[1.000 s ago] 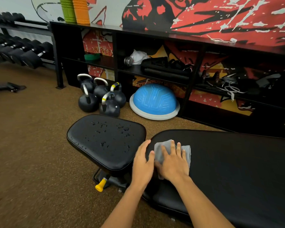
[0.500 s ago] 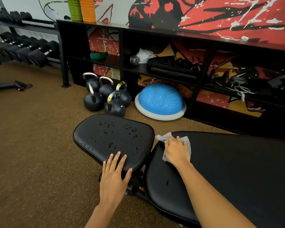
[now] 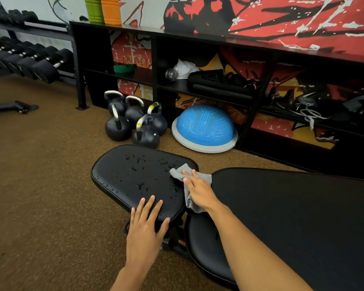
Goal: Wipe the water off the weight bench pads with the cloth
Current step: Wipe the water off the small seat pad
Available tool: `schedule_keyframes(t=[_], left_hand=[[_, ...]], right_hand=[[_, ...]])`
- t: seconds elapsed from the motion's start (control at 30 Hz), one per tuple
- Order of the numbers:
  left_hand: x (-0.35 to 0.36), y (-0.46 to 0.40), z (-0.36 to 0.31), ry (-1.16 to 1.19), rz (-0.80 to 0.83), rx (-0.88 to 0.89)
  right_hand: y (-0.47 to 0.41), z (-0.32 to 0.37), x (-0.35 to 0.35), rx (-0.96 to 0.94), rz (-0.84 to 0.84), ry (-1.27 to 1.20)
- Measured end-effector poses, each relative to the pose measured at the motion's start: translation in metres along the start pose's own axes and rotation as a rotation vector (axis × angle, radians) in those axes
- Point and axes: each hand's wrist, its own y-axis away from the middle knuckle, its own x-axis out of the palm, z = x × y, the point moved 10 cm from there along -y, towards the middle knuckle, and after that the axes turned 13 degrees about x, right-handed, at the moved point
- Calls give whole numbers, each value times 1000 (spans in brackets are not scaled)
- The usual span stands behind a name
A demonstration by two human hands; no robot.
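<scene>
The black seat pad (image 3: 122, 179) of the weight bench is dotted with water drops (image 3: 140, 185) across its top. The long black back pad (image 3: 292, 217) lies to its right and looks dry apart from one small drop near its near end. My right hand (image 3: 199, 191) presses a grey cloth (image 3: 180, 171) flat onto the seat pad's right edge, fingers spread over it. My left hand (image 3: 145, 225) rests palm down on the seat pad's near edge, fingers apart, holding nothing.
Several black kettlebells (image 3: 135, 122) and a blue balance dome (image 3: 205, 128) sit on the brown floor just beyond the seat pad. A black shelf unit (image 3: 177, 85) with gear runs along the wall. A dumbbell rack (image 3: 27, 57) stands far left.
My right hand slid the cloth left from the back pad onto the seat pad's right edge. My left hand moved from beside the cloth to the seat pad's near edge and stayed there.
</scene>
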Motion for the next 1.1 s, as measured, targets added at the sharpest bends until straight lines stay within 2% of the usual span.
schedule_keyframes(t=[0.3, 0.6, 0.73, 0.83, 0.93, 1.1], left_hand=[[-3, 0, -1, 19, 1, -20], [-6, -1, -2, 23, 8, -8], [-6, -1, -3, 26, 6, -7], [-5, -1, -2, 22, 8, -5], [-4, -2, -2, 12, 5, -5], [0, -1, -1, 9, 0, -14]], right_hand=[[30, -1, 14, -87, 80, 22], [51, -16, -13, -75, -83, 13], [47, -21, -14, -60, -130, 139], [38, -22, -14, -9, -225, 213], [23, -21, -14, 75, -307, 154], [-8, -11, -4, 150, -310, 121]])
